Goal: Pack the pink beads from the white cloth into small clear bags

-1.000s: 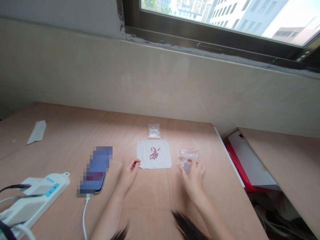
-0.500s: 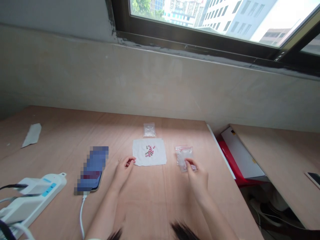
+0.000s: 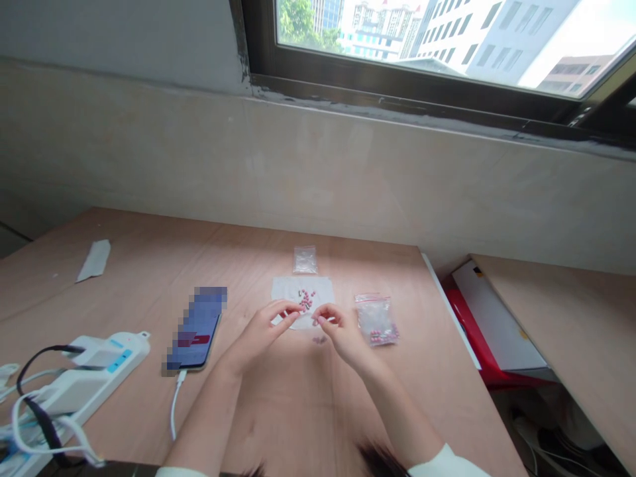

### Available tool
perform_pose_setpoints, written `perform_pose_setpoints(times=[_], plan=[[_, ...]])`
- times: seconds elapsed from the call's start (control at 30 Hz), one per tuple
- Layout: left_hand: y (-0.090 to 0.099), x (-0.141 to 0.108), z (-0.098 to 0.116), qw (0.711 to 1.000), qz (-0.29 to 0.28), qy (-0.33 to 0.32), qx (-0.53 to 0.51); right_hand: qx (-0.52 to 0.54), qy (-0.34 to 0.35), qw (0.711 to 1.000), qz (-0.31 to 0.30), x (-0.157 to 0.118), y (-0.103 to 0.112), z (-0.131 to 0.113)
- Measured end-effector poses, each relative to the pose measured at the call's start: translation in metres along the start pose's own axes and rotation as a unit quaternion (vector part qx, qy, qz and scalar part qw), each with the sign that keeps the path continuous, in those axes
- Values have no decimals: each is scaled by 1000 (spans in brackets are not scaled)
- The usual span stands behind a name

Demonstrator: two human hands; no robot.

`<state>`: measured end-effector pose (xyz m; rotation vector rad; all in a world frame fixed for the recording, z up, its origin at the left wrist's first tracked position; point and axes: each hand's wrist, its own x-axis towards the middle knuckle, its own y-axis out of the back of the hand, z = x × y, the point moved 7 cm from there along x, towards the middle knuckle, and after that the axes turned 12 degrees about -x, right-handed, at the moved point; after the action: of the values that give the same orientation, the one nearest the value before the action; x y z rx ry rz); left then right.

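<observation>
Pink beads, with a few dark metallic pieces among them, lie on a white sheet on the desk. My left hand is over the sheet's front left part, thumb and forefinger drawn together near the beads. Facing it, my right hand pinches at the sheet's front right edge. Whatever sits between the fingertips of either hand is too small to make out. Small pinkish spots show on the desk just below the hands, blurred. To the right lies a clear zip bag with pink beads at its bottom.
Behind the sheet is a small clear bag. At left are a phone on a white cable, a power strip with cords, and a paper scrap. The desk's right edge borders a gap with a red folder.
My right hand has left the bead bag and moved left to the sheet. My left hand has come right, from the sheet's edge to over it. The view has shifted slightly.
</observation>
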<state>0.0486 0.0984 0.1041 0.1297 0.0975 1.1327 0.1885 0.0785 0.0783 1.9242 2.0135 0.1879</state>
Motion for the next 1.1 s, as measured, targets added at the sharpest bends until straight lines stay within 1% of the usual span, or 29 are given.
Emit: perform_pose_setpoints(times=[0.13, 0.23, 0.3, 0.33, 0.37, 0.4, 0.47, 0.5, 0.53, 0.57, 0.67, 0.73, 0.77, 0.83, 0.93, 1.0, 1.07, 1.1], plan=[[3, -5, -6, 999, -29, 25, 6, -19, 13, 1000, 7, 13, -2, -1], [7, -5, -8, 999, -38, 18, 14, -25, 10, 1000, -11, 22, -5, -1], [9, -1, -6, 999, -30, 12, 22, -23, -3, 999, -26, 25, -8, -2], [11, 1, -4, 999, -18, 11, 25, -28, -5, 999, -18, 26, -7, -3], [13, 2, -3, 1000, -5, 12, 28, -43, -3, 999, 10, 26, -3, -6], [15, 4, -1, 999, 8, 13, 30, -69, 2, 996, 55, 25, 2, -10], [17, 7, 0, 999, 26, 17, 28, -133, 21, 979, 155, 17, 14, -20], [17, 8, -1, 999, 31, 21, 25, -158, 33, 970, 184, 13, 16, -26], [16, 8, -2, 999, 34, 25, 20, -172, 45, 967, 185, 10, 14, -31], [14, 8, -4, 999, 35, 30, 13, -173, 58, 970, 161, 8, 8, -34], [7, 6, -10, 999, 31, 37, -16, -152, 85, 984, 47, 5, -16, -35], [3, 3, -14, 998, 32, 42, -35, -138, 89, 986, 11, 5, -25, -31], [3, 2, -16, 997, 36, 45, -44, -133, 86, 987, 7, 6, -26, -28], [6, -1, -20, 995, 60, 58, -57, -130, 68, 989, 19, 9, -25, -21], [16, -5, -24, 988, 120, 73, -63, -160, 34, 985, 50, 13, -20, -12], [19, -6, -23, 985, 152, 70, -48, -183, 17, 980, 74, 15, -19, -8], [16, -7, -17, 986, 157, 49, -25, -167, 4, 983, 81, 16, -23, -4], [12, -6, -13, 988, 147, 34, -16, -137, 1, 988, 68, 17, -27, -2]])
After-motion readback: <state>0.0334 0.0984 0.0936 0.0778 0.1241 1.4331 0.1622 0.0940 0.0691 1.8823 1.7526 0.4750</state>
